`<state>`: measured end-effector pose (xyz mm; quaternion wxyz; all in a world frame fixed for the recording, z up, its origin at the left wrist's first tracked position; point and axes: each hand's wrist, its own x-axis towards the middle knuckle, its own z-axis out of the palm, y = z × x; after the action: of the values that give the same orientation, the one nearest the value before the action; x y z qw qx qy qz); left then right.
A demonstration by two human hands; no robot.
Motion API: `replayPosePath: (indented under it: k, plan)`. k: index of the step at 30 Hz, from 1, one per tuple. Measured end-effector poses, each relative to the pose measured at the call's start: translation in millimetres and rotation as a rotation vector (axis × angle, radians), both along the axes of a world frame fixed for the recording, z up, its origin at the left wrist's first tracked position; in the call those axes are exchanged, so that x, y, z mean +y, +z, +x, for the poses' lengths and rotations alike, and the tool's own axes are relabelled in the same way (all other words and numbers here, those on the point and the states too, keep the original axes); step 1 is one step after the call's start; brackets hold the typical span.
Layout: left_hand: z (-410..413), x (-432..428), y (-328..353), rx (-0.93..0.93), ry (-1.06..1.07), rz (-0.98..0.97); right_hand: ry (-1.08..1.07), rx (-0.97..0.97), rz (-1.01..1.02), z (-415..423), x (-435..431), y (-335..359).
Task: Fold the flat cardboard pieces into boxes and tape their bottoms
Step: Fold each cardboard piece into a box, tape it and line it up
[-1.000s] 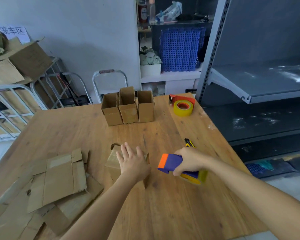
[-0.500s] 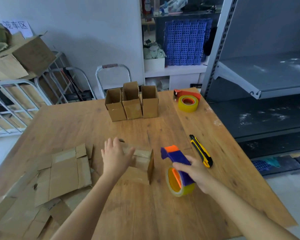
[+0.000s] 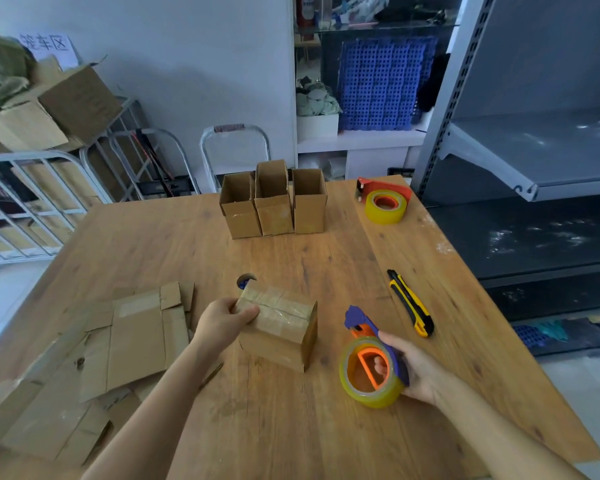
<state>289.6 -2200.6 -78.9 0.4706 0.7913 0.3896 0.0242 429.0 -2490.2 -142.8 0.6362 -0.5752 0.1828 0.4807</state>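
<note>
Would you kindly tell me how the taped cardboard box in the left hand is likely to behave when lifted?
The cardboard box probably feels light: the left hand grips it by one upper corner alone. The tape across its closed flaps should keep that face stiff. Being flat-sided, it seems unlikely to roll.

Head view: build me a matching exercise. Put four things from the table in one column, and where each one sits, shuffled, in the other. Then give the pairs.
Things:
1. taped box
2. purple tape dispenser
3. utility knife
4. red tape dispenser

Places:
A. lying untouched on the right side of the table
B. gripped at one end by the left hand
C. at the table's far right corner
D. held in the right hand

Pairs: 1-B, 2-D, 3-A, 4-C
</note>
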Motion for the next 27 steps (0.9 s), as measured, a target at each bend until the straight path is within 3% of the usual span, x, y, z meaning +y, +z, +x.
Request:
replayPosePath:
  k: [5, 18, 21, 23, 27]
  plan:
    - [-0.3, 2.6, -1.1, 0.012, -0.038, -0.012, 0.128, -0.227, -0.153, 3.0, -2.8, -1.4]
    - [-6.1, -1.9, -5.8, -0.037, 0.059, 0.006, 0.202, -0.72, -0.637, -4.5, 4.3, -3.9]
    - [-5.9, -0.4, -7.5, -0.027, 0.055, 0.004, 0.326, -1.003, -0.848, -12.7, 13.0, 8.3]
    - [-5.2, 1.3, -7.2, -0.02, 0.053, 0.006, 0.284, -1.112, -0.682, -23.0, 33.6, 24.8]
    - [-1.5, 1.1, -3.0, 0.007, 0.028, 0.002, 0.313, -0.922, -0.345, -39.4, 91.7, 52.9]
